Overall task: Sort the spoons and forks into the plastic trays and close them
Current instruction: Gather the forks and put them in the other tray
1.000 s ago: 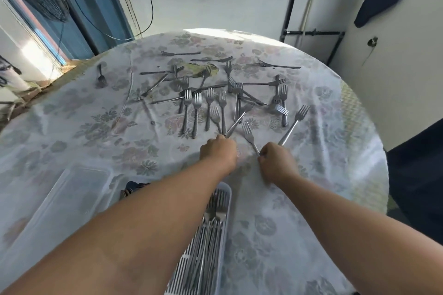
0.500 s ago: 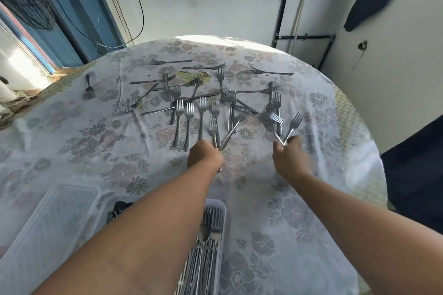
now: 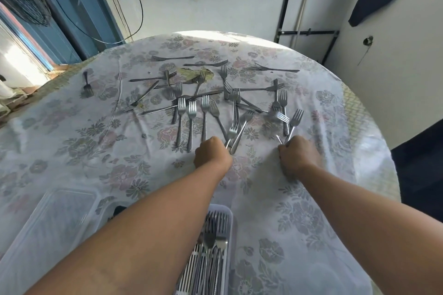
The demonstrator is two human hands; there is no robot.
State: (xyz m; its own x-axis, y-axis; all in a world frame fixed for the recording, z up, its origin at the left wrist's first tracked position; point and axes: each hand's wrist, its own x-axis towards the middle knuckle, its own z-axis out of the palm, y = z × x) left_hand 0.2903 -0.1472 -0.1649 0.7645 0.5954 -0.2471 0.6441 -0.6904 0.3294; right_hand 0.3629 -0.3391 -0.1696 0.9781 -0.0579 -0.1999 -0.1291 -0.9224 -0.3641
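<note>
Reaching across a round table (image 3: 335,199) w/ a floral cloth, a person works both bare hands among scattered forks. Head view: left hand (image 3: 212,154) is curled into a fist, fingers clamped on the handles of forks whose tines (image 3: 232,130) stick up just beyond the knuckles. Right hand (image 3: 298,157), also curled, grips the handles of two forks (image 3: 296,118) that fan out above it, tines pointing away from the person. Approx. two dozen more forks (image 3: 191,112) lie loose on the cloth btwn the hands and the table's far edge, some side by side, others crossed; one lone fork (image 3: 86,85) sits well apart at far left. Near the bottom edge, a white plastic tray (image 3: 227,213) holds a packed row of forks, partly hidden by the left forearm. A clear plastic tray lid (image 3: 48,223) lies flat just left of it. Behind the table: white wall, blue door frame (image 3: 72,19) at left.
</note>
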